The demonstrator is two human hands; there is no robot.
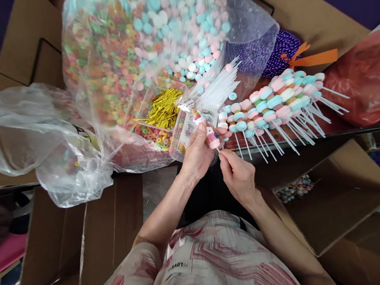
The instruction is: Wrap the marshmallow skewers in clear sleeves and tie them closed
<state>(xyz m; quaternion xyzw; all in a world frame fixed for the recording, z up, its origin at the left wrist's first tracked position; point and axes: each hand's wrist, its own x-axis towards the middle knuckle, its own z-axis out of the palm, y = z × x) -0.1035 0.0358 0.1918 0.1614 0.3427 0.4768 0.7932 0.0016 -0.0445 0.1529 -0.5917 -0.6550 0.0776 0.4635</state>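
Observation:
My left hand is wrapped round a candy skewer in a clear printed wrapper, tilted, with pink and white pieces showing. Below it, my right hand pinches at the lower end of its white stick, fingers closed. Just right of the hands lies a pile of candy skewers in pink, blue and white, their white sticks jutting toward me. A clear plastic box with printed wrappers sits behind my left hand. Farther back are gold twist ties in a clear tray and a bundle of white sticks.
A big clear bag of ring candies and round pastel candies fills the table's back. Purple beads and a red bag lie right. Below the table edge stand open cardboard boxes, left and right; the right one holds skewers.

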